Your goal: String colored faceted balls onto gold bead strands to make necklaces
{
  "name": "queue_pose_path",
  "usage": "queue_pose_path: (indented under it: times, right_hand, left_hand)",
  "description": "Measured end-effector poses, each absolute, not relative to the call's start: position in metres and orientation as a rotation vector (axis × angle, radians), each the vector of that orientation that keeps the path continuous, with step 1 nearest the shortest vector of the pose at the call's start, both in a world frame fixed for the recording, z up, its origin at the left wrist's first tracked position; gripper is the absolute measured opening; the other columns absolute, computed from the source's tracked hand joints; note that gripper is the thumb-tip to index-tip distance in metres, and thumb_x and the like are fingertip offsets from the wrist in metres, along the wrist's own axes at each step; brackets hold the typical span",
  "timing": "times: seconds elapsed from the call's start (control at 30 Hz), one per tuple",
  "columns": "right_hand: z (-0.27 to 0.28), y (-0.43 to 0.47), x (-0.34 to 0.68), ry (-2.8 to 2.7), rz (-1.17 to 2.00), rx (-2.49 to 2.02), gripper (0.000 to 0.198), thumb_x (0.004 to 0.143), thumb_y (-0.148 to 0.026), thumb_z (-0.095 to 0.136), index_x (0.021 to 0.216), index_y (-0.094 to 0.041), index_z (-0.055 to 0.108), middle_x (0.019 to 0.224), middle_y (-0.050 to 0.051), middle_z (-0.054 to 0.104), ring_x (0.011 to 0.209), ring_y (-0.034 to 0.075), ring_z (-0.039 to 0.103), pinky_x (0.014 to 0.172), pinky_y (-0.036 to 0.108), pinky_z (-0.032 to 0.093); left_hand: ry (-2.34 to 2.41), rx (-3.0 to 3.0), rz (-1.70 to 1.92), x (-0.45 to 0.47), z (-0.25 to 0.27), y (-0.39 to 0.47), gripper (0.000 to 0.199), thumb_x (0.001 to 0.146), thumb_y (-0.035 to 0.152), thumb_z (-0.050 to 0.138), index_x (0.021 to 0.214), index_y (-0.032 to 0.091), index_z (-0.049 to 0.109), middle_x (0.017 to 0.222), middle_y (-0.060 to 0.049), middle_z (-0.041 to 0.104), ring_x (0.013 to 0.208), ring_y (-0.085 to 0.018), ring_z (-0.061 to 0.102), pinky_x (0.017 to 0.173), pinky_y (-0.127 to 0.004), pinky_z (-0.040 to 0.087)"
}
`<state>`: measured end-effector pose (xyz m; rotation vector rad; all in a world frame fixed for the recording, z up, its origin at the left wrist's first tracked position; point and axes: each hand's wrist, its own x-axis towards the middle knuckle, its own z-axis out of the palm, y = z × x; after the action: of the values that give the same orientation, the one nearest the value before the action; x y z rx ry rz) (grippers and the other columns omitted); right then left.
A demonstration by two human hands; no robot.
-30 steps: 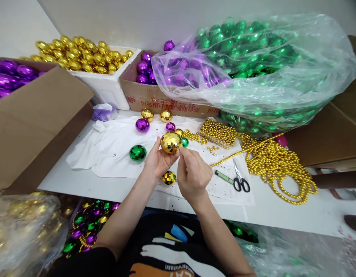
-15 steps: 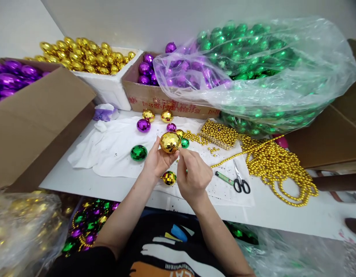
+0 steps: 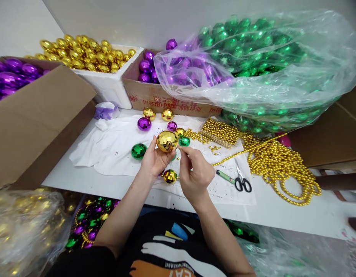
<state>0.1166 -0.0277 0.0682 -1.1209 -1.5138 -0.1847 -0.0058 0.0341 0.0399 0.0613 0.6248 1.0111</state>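
Note:
My left hand (image 3: 155, 159) holds a large gold faceted ball (image 3: 167, 141) above the white cloth, thumb on its left side and fingers beneath. Close to the ball's lower right side, my right hand (image 3: 196, 169) is closed in a pinch; what it grips is too small to make out. Below the hands a smaller gold ball (image 3: 170, 176) lies partly hidden by the right hand. Just beyond them are a green ball (image 3: 184, 141), a purple ball (image 3: 172, 125) and a small gold ball (image 3: 180, 132). Left of my left hand rests a dark green ball (image 3: 139, 151).
Scissors (image 3: 241, 181) and a green cutter (image 3: 225, 176) lie on the white cloth (image 3: 108, 154). Gold bead strands (image 3: 281, 165) are heaped at the right. Behind stand a white foam box (image 3: 114, 90), a cardboard box (image 3: 172, 104) and a plastic bag (image 3: 316, 73) of green balls.
The gold ball has shifted slightly left and turned a little in my left hand. My right hand remains pinched and has moved slightly right, with a small gap opening between it and the ball.

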Motion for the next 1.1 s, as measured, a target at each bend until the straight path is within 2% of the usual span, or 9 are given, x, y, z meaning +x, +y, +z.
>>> queue_pose_path:
  times: [0.53,0.7,0.93,1.1]
  right_hand:
    - [0.066,-0.030,0.111,-1.594,-0.312,-1.125,0.023,0.088,-0.003,0.055,0.109,-0.014,0.061,0.085,0.008,0.074,0.077,0.015,0.071,0.068,0.023,0.053]
    - [0.062,-0.029,0.110,-1.596,-0.327,-1.129,0.025,0.090,-0.005,0.054,0.112,-0.015,0.060,0.085,0.008,0.074,0.078,0.015,0.071,0.070,0.023,0.054]
    - [0.056,-0.022,0.109,-1.583,-0.281,-1.125,0.019,0.090,-0.006,0.053,0.106,-0.014,0.061,0.083,0.009,0.073,0.077,0.015,0.071,0.070,0.024,0.054]
    - [0.059,-0.025,0.109,-1.560,-0.194,-1.154,0.018,0.091,-0.006,0.052,0.103,-0.015,0.063,0.082,0.007,0.073,0.077,0.014,0.071,0.068,0.022,0.054]
  left_hand:
    - [0.590,0.034,0.993,-0.007,0.030,0.033,0.058,0.100,0.053,0.036,0.127,0.006,0.058,0.086,-0.014,0.074,0.066,-0.019,0.071,0.065,-0.031,0.060]
    - [0.590,0.024,1.000,-0.005,0.031,0.032,0.057,0.100,0.052,0.038,0.129,0.007,0.057,0.089,-0.014,0.074,0.070,-0.020,0.072,0.071,-0.032,0.061]
    - [0.622,0.028,1.015,-0.005,0.031,0.032,0.061,0.101,0.053,0.032,0.131,0.006,0.056,0.086,-0.014,0.074,0.066,-0.018,0.070,0.066,-0.030,0.060]
    - [0.608,0.030,1.051,-0.008,0.030,0.031,0.056,0.100,0.051,0.036,0.129,0.008,0.058,0.092,-0.014,0.074,0.071,-0.019,0.071,0.070,-0.032,0.061]
